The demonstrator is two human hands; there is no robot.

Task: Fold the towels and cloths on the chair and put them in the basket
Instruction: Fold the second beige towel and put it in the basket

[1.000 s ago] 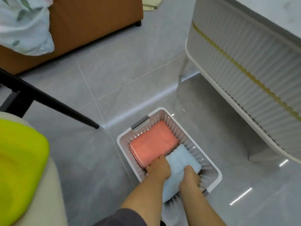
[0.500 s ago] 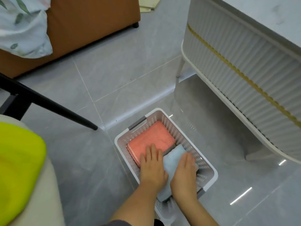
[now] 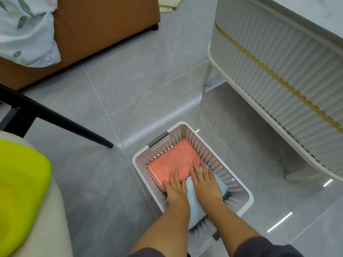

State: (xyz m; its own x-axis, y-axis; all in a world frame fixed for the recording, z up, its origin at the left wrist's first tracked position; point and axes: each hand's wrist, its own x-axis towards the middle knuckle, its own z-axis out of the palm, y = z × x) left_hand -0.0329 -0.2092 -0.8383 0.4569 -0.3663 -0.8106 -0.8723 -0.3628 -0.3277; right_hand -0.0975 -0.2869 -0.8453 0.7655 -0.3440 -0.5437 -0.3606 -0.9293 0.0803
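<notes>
We have both hands down in the basket point(image 3: 248, 198), which stands on the floor point(image 3: 148, 80). The pink towel point(image 3: 172, 159) lies folded at the basket's far end and the blue cloth point(image 3: 193, 204) lies folded at its near end; whether the cloth's edge overlaps the towel we cannot tell. Our left hand point(image 3: 175, 189) lies flat on the towel's near part, our right hand point(image 3: 206, 184) flat on the cloth, its tips reaching onto the towel. The fingers point(image 3: 197, 168) of both hands are straight and a little spread, pressing down and gripping nothing. We judge this the settling step: the cloth is in and is being patted level. A yellow cloth point(image 3: 20, 191) lies on the chair point(image 3: 46, 229), left of the basket, so work remains. The next move calls for lifting both hands straight up without dragging the folds, then reaching left for the yellow cloth.
</notes>
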